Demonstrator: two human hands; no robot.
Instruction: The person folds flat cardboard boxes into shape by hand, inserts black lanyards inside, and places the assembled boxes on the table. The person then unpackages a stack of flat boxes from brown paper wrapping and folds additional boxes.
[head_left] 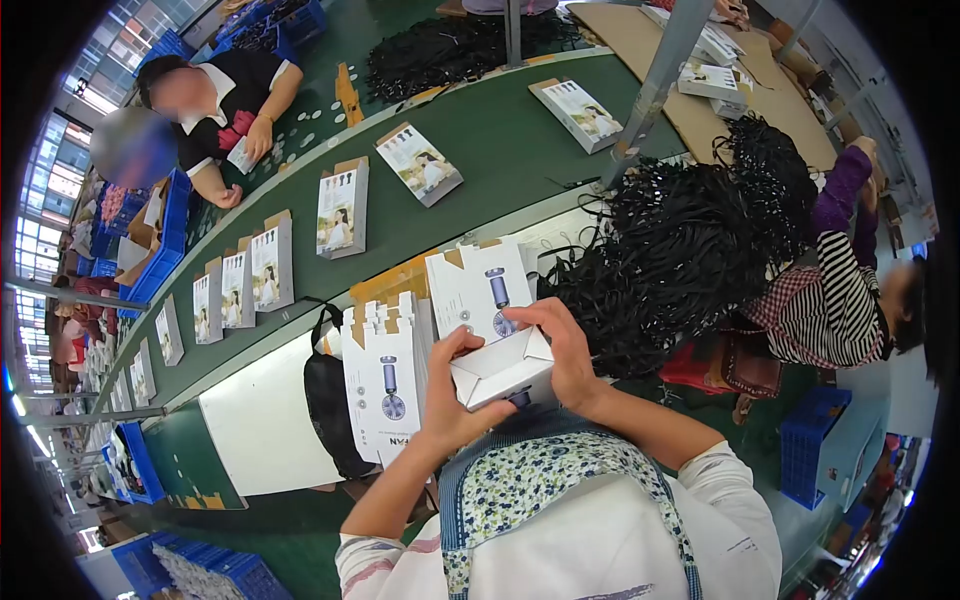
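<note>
Both my hands are around a small white carton held in front of my apron, its end with folded flaps turned up toward me. My left hand grips its left side, the thumb along the lower edge. My right hand has its fingers wrapped round the right side and top corner. Just beyond lie flattened printed cartons showing a purple handheld fan. To the left of my left hand is a further stack of flat cartons with the same print.
A green conveyor belt carries several finished-looking boxes. A big heap of black straps lies to the right. A black bag hangs by a white board. Co-workers sit across the belt and at the right; a metal post stands ahead.
</note>
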